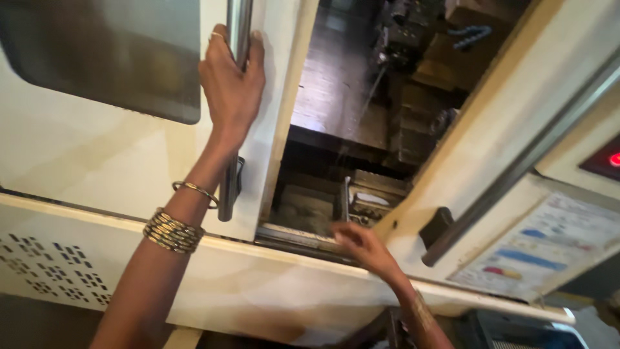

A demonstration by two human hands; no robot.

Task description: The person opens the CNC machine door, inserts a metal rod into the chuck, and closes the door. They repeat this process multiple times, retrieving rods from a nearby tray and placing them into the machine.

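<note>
The left hand (pixel 231 84) is wrapped around a steel door handle (pixel 234 110), a long round bar that runs nearly straight up and down on the cream sliding door (pixel 110 155) of a metalworking machine. The fingers (pixel 219 48) curl round the bar from its left and the thumb lies up along its right side, so the grip is closed on the handle. Above the fingers the bar runs out of the top of the view; below the wrist it ends at a dark bracket. Left of the fingers sits the door's dark window (pixel 110 52), its upper part cut off. Bangles (pixel 173 231) ring the left forearm.

The right hand (pixel 363 244) reaches to the lower sill (pixel 290 236) of the open doorway, fingers loosely spread and blurred; whether they hold anything cannot be made out. Beyond those fingertips the machine's interior (pixel 387 97) is dark, with blocky metal parts hard to tell apart. Right of that hand a second handle bar (pixel 516 168) slants up to the right across the cream housing, above a printed chart (pixel 549 249).
</note>
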